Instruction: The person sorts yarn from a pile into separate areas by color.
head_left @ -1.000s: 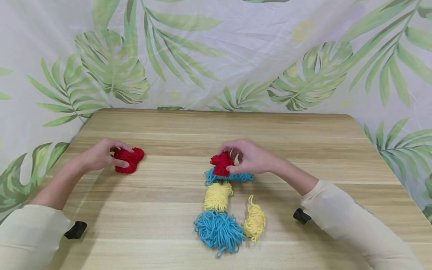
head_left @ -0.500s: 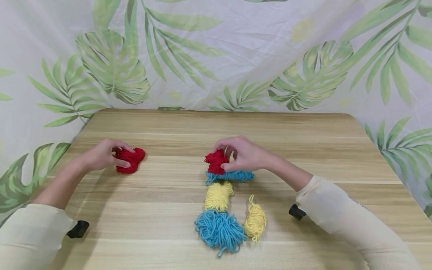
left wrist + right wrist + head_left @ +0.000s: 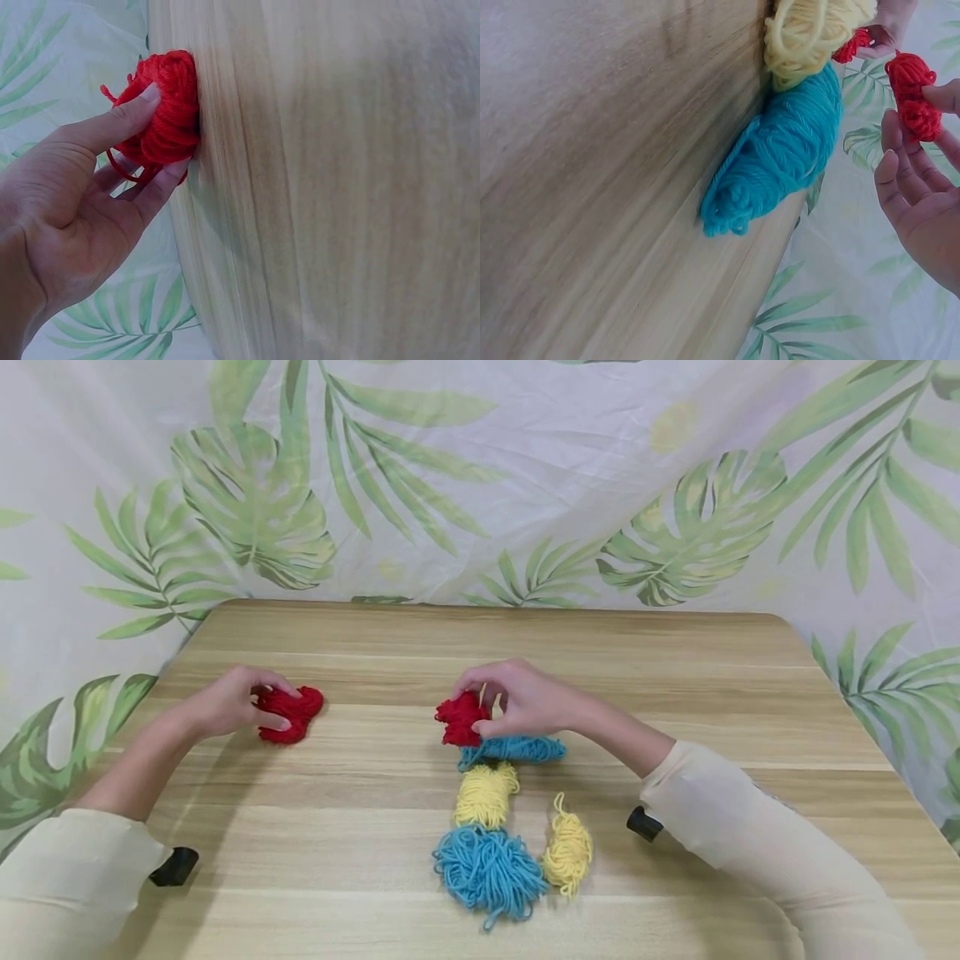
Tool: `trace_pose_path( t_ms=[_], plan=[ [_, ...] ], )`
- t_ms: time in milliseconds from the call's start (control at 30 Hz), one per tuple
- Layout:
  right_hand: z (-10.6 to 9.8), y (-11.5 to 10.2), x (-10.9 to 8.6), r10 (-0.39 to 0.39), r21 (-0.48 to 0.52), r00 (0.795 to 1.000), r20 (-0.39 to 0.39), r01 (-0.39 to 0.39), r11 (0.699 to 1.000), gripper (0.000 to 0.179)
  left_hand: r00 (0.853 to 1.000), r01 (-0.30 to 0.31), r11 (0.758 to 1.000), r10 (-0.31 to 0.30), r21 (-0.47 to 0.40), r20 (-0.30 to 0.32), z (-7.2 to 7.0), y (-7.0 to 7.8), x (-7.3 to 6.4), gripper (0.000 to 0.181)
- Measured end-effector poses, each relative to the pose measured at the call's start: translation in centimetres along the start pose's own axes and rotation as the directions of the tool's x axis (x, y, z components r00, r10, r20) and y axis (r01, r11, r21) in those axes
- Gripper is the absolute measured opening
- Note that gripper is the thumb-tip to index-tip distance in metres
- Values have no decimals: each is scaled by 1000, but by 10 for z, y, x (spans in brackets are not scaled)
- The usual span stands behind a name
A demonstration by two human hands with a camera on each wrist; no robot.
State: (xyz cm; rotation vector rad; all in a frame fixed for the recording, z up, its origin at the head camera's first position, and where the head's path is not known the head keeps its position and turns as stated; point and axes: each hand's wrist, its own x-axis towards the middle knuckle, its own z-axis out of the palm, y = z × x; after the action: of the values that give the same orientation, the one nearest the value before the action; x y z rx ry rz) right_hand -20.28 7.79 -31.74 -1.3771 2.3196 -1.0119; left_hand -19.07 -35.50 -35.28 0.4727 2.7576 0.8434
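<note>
On the table's left side my left hand (image 3: pixel 228 703) grips a red yarn bundle (image 3: pixel 294 714) between thumb and fingers; the left wrist view shows this bundle (image 3: pixel 174 105) touching or very near the tabletop. My right hand (image 3: pixel 528 697) pinches a second red yarn bundle (image 3: pixel 459 720), raised off the table in the right wrist view, where its lower fingers spread loosely. Just below and behind that hand lies a blue yarn bundle (image 3: pixel 521 749). A yellow yarn bundle (image 3: pixel 483 797) sits in front of it, then a larger blue bundle (image 3: pixel 487 872).
Another yellow bundle (image 3: pixel 567 852) lies right of the larger blue one. The wooden table (image 3: pixel 337 860) ends at a leaf-patterned cloth (image 3: pixel 480 485) behind. Black wrist devices stick out by the left sleeve (image 3: pixel 175 867) and right sleeve (image 3: pixel 645 823).
My right hand has carried its red yarn bundle left, from over the far blue bundle to past its left end. The left hand and its bundle have hardly moved.
</note>
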Motion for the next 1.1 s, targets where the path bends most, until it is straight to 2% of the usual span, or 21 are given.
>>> trace_pose_path(
  t_ms=[433,833,1100],
  plan=[
    [5,-2,17,-9,12,1000,13,9,1000,34,999,-46,999,46,9,-26,3,0,0,36],
    [13,4,35,-7,40,999,51,5,999,33,999,-39,999,39,-2,-24,4,0,-1,35],
    [17,-1,48,19,38,998,67,-21,999,34,999,-42,999,42,13,-25,3,0,0,35]
  ],
)
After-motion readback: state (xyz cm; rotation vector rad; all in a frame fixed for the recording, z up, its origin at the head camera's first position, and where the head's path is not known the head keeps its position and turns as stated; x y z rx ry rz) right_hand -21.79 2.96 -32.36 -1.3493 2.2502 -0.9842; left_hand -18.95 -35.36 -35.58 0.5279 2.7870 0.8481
